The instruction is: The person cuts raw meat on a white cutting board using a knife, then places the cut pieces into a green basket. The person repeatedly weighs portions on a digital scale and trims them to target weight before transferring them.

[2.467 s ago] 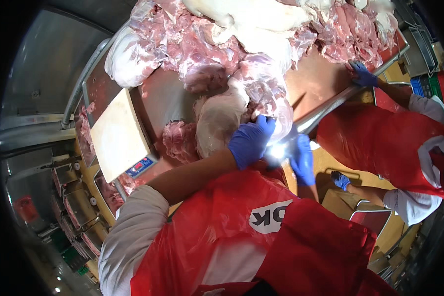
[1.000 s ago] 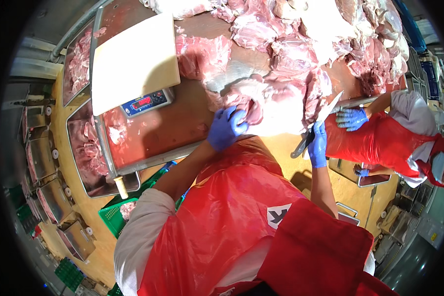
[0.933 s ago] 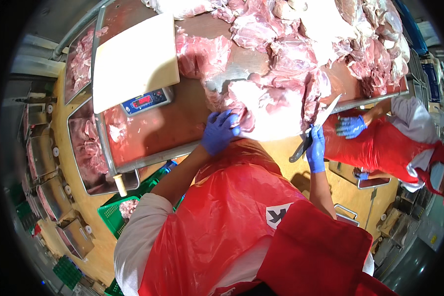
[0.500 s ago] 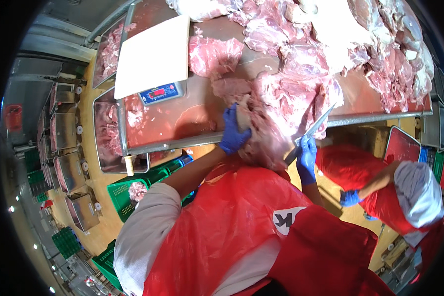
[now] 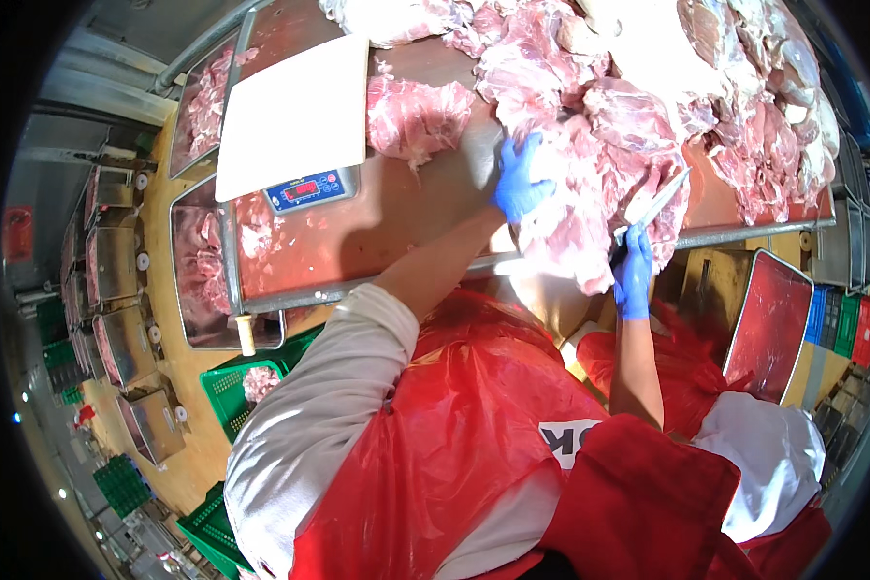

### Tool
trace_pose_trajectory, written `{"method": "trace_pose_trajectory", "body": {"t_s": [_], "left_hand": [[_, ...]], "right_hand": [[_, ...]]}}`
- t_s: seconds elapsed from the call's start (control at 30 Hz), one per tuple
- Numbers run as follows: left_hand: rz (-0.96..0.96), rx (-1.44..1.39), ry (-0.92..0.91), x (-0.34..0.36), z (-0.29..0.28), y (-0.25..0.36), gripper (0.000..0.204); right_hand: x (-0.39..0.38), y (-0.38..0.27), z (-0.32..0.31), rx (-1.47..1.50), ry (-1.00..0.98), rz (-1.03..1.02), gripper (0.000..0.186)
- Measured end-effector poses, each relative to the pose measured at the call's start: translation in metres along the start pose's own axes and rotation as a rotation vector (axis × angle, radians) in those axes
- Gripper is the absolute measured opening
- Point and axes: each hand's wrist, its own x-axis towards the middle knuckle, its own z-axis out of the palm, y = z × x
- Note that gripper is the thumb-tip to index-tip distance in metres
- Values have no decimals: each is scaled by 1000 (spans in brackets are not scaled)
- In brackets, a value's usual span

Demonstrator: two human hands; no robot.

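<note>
Ragged pale-pink slab of raw meat (image 5: 575, 208) draped over near edge of reddish metal bench (image 5: 309, 251), long axis running roughly away-to-near. Sandwiched between hands, tbh: blue-gloved left hand (image 5: 522, 182) placed at left edge, grip spread, fingers apart. Slim silver-bladed knife (image 5: 662, 198) clamped in grip of blue-gloved right hand (image 5: 633, 275) at lower right, blade angled far-right, over meat's right side. Scale with white square top (image 5: 295, 116) parked well left.
</note>
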Motion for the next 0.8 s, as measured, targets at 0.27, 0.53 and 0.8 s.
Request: {"method": "trace_pose_trajectory", "body": {"t_s": [0.27, 0.53, 0.8], "left_hand": [[129, 274, -275, 46, -105, -21, 67], [-224, 975, -226, 107, -154, -74, 67], [291, 818, -440, 5, -147, -56, 59]], "right_hand": [[-2, 24, 5, 63, 9, 158, 14], [36, 21, 0, 102, 135, 84, 16], [85, 1, -40, 57, 149, 153, 21]]}}
